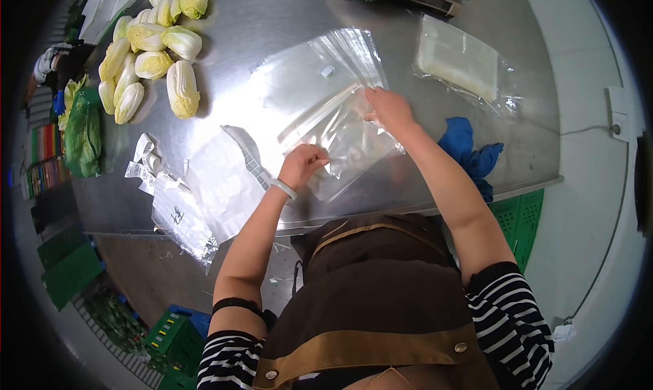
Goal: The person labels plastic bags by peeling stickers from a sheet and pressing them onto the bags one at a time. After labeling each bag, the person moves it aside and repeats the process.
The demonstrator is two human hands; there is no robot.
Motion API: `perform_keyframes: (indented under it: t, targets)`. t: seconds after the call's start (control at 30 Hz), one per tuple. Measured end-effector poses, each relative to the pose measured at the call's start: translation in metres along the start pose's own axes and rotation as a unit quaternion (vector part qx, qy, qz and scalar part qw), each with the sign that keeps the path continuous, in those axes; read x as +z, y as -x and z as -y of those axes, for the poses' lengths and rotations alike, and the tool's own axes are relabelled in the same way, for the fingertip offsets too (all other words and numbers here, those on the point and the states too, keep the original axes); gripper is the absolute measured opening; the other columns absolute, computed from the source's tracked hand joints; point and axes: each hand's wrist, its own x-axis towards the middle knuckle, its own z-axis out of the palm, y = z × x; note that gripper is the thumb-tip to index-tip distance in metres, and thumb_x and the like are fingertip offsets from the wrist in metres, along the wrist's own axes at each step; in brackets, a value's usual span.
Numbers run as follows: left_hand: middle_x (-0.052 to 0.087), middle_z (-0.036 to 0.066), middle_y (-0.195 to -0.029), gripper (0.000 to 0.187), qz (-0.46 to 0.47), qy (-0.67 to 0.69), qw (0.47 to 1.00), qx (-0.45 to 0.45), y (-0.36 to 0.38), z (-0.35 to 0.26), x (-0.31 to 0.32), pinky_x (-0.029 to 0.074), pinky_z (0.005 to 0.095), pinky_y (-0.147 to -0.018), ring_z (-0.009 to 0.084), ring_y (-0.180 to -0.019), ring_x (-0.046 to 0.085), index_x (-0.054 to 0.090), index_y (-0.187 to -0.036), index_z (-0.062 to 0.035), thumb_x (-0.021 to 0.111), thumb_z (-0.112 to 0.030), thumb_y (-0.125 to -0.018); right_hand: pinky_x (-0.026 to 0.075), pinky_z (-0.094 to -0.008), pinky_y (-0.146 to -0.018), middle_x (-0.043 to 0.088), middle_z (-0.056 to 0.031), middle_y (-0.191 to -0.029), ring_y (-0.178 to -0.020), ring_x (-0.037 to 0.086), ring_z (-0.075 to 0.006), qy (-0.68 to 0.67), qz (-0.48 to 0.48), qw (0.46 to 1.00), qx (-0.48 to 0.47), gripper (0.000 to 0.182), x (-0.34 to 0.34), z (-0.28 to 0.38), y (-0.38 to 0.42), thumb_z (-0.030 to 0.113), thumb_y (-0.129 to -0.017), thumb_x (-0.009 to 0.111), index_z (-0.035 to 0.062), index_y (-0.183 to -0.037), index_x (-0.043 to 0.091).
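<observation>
On the metal table, a clear plastic bag [347, 142] lies near the front edge, over a fanned stack of clear bags [292, 84]. My left hand [301, 166] pinches the bag's lower left part with fingers closed. At its upper right edge, my right hand [389, 108] grips the same bag between thumb and fingers. White paper sheets [221, 176] lie just left of my left hand, beside a plastic packet with dark writing [178, 213] and a roll of white labels [145, 160].
Several napa cabbages [182, 89] lie at the upper left. A wrapped pack [459, 57] and blue gloves [469, 152] are on the right. A scale [428, 1] stands at the back. Someone with a blue glove [59, 103] is at the far left.
</observation>
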Motion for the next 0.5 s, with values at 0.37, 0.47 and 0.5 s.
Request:
perform_keyframes:
  t: [0.37, 0.47, 0.5]
  targets:
    - [0.06, 0.006, -0.096, 0.027, -0.452, 0.309, 0.826, -0.131, -0.017, 0.028, -0.105, 0.046, 0.0269, -0.07, 0.013, -0.076, 0.056, 0.055, -0.109, -0.0038, 0.06, -0.025, -0.093, 0.035, -0.0455, -0.102, 0.05, -0.0106, -0.131, -0.125, 0.043, -0.0302, 0.103, -0.136, 0.966, -0.197, 0.041, 0.011, 0.028, 0.047, 0.029, -0.087, 0.061, 0.0123, -0.124, 0.054]
    - [0.056, 0.011, -0.108, 0.042, -0.473, 0.016, 0.877, -0.089, 0.002, 0.035, -0.121, 0.047, 0.0322, -0.075, 0.0193, -0.088, 0.054, 0.051, -0.116, -0.0006, 0.07, -0.022, -0.085, 0.028, -0.0507, -0.107, 0.039, -0.0098, -0.144, -0.134, 0.033, -0.0297, 0.113, -0.053, 0.971, -0.203, 0.053, 0.038, 0.05, 0.055, 0.038, -0.087, 0.06, 0.0144, -0.132, 0.05]
    - [0.054, 0.013, -0.11, 0.049, -0.46, -0.095, 0.877, -0.101, 0.008, 0.029, -0.119, 0.047, 0.034, -0.076, 0.0218, -0.09, 0.054, 0.05, -0.118, -0.0002, 0.073, -0.022, -0.082, 0.027, -0.0519, -0.108, 0.037, -0.0098, -0.146, -0.135, 0.031, -0.0303, 0.115, -0.05, 0.979, -0.161, 0.055, 0.045, 0.055, 0.056, 0.04, -0.086, 0.061, 0.0147, -0.133, 0.049]
